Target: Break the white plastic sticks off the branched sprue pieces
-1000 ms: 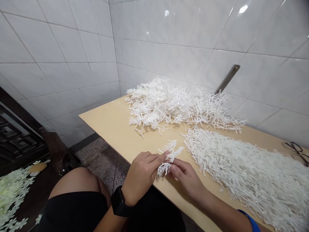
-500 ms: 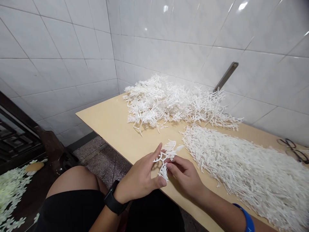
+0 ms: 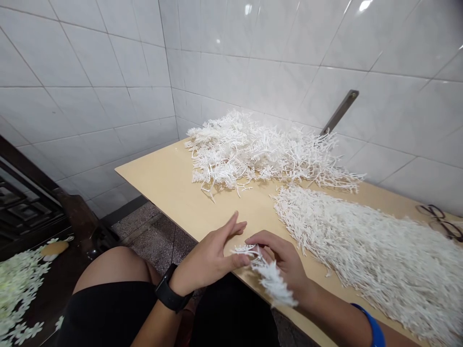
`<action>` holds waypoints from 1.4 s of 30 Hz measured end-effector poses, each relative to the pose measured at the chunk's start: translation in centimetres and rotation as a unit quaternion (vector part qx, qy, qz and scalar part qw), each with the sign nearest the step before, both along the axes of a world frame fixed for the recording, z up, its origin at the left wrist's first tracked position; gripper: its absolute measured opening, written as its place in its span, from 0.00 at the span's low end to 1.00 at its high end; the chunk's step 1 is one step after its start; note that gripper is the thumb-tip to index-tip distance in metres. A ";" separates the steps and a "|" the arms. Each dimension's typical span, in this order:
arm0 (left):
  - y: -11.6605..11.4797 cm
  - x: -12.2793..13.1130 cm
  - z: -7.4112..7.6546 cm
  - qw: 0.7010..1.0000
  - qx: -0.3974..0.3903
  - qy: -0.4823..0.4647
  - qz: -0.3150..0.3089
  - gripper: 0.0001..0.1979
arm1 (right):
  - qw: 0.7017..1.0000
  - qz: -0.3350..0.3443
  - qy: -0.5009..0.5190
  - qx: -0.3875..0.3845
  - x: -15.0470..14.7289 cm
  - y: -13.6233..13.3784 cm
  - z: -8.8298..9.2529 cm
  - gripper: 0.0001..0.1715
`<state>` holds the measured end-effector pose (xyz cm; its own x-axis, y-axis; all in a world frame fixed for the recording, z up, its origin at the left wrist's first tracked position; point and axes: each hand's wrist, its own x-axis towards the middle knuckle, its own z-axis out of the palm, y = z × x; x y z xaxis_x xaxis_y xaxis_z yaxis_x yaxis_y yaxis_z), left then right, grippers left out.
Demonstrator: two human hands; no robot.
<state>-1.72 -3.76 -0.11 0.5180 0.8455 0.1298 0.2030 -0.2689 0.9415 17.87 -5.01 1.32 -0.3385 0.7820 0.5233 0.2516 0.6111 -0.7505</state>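
Note:
A white branching plastic sprig [image 3: 272,282], partly blurred, hangs down from the fingers of my right hand [image 3: 284,258], which grip its upper end over the table's front edge. My left hand [image 3: 213,255] is open just left of it, fingers stretched out and thumb tip close to the sprig's upper end; whether it touches I cannot tell. Beyond my hands lies a loose pile of branching white plastic pieces [image 3: 253,149]. To the right of my right hand spreads a denser heap of small white pieces [image 3: 365,241].
The tan tabletop [image 3: 155,168] runs along a tiled wall [image 3: 289,86]. A metal bar [image 3: 340,113] leans on the wall behind the pile. Glasses [image 3: 439,221] lie at the far right. At lower left, pale flower-shaped pieces [image 3: 21,284] cover a dark wooden seat [image 3: 47,294].
The sprig has turned over from standing up between my hands to hanging down toward me under my right hand. My left hand's fingers have straightened, staying in nearly the same place.

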 end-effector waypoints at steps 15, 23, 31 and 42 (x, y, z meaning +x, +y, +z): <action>-0.1 1.7 0.9 0.987 -0.034 -0.078 0.134 0.24 | 0.989 0.033 -0.124 -0.068 -0.4 0.1 0.0 0.13; -0.6 1.7 1.1 0.963 -0.141 -0.195 0.120 0.28 | 0.970 -0.138 -0.199 -0.010 0.0 0.9 0.4 0.10; -1.4 2.8 0.9 0.990 -0.044 -0.105 0.079 0.24 | 0.983 0.026 0.013 -0.182 -0.9 0.3 0.4 0.14; -1.0 2.6 1.0 0.991 -0.056 -0.091 0.075 0.24 | 0.973 0.053 0.011 -0.224 -0.7 0.1 0.3 0.18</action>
<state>0.91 -4.77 0.84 0.3614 0.9259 0.1100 0.0573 -0.1398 0.9885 17.22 -4.89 1.58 -0.4222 0.8947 0.1459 0.1868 0.2434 -0.9518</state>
